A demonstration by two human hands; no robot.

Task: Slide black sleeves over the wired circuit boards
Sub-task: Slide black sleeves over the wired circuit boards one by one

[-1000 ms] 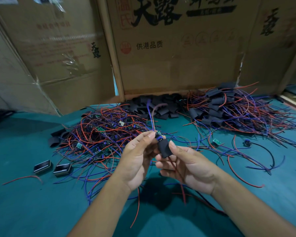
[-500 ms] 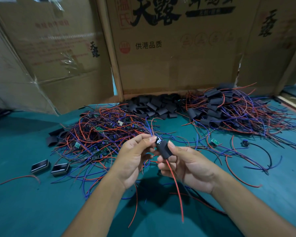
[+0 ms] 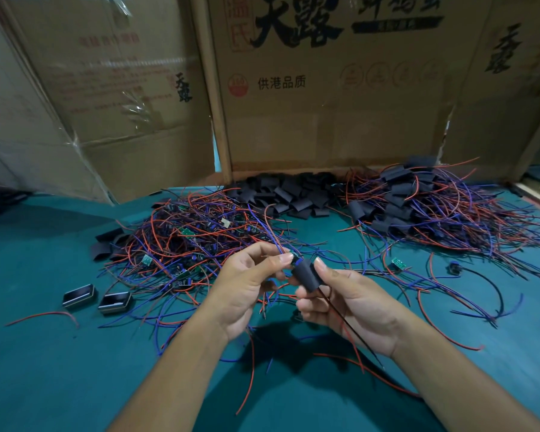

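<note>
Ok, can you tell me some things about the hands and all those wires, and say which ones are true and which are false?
1. The right hand holds a black sleeve. True.
2. The left hand lies flat on the table. False: it is raised and pinches the wired board at the top end of the sleeve.
3. A pile of loose black sleeves lies at the foot of the cardboard boxes. True.
4. The table is red. False: it is teal.
5. Two small dark rectangular cases lie to the left of the hands. True.
6. The wires in the left pile are all green. False: they are mostly red and blue.
</note>
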